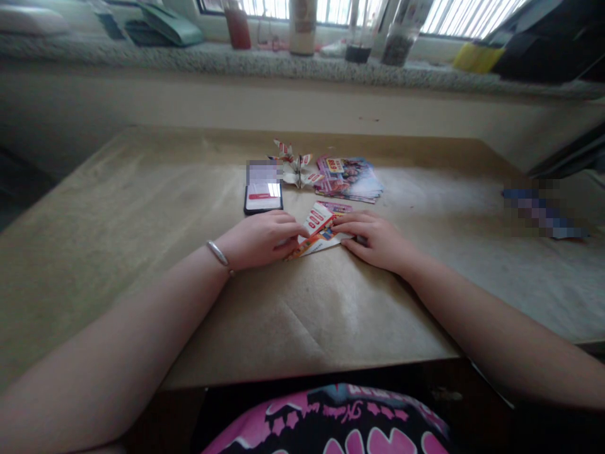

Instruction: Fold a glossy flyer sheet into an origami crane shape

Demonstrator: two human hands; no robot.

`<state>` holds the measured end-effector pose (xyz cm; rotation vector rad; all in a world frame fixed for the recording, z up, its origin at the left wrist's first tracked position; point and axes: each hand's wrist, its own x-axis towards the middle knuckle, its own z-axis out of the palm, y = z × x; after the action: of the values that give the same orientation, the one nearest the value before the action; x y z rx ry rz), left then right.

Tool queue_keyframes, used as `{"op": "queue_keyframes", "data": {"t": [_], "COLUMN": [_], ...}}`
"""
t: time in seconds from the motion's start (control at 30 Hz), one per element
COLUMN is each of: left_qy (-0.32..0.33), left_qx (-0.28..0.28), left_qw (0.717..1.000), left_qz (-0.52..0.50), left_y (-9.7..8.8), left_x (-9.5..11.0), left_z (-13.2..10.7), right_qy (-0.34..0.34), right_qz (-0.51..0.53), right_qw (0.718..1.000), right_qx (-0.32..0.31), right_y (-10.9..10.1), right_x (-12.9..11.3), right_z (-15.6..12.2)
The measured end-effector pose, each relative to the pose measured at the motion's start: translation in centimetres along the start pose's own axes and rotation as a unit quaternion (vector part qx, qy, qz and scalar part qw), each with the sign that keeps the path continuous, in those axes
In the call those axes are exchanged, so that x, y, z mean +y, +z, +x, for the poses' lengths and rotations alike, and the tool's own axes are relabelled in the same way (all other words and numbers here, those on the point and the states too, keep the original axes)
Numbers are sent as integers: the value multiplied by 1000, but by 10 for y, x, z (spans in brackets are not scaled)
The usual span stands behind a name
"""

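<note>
your left hand (pixel 271 236) and right hand (pixel 375 238) hold the folded paper (pixel 324 236). uneven pressure could skew its folds; lifting your left hand carelessly could nudge the phone (pixel 263 197).

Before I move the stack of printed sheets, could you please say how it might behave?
The stack would probably slide apart, its edges being fanned out. Its thin sheets may bend when lifted. Lying flat on the table, it seems unlikely to tip.

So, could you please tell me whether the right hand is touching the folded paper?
Touching: in the head view, the right hand rests its fingers on the right part of the folded paper, with no visible gap.
</note>
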<state>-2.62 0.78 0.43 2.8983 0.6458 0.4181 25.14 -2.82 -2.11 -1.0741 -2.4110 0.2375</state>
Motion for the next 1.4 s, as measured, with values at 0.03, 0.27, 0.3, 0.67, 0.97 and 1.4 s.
{"op": "queue_keyframes", "data": {"t": [0.03, 0.27, 0.3, 0.67, 0.97, 1.4], "left_qy": [5, 27, 20, 7, 35, 31], "left_qx": [-1, -49, -61, -93, -67, -26], "left_qw": [1000, 998, 998, 995, 997, 999], "left_qz": [6, -4, -9, -20, -17, -10], "left_y": [3, 5, 3, -3, 4, 7], "left_x": [-1, -1, 0, 5, -3, 1], "left_z": [0, -2, -3, -1, 0, 3], "right_qy": [-6, 0, 16, 73, 89, 20], "right_qz": [7, 24, 19, 12, 156, 23], "right_qw": [1000, 1000, 1000, 996, 982, 999], "right_qx": [-6, -4, 7, 47, 57, -11], "right_y": [0, 2, 3, 3, -3, -5], "right_x": [0, 2, 2, 2, 4, -4], "right_z": [1, 1, 1, 0, -3, -5]}}
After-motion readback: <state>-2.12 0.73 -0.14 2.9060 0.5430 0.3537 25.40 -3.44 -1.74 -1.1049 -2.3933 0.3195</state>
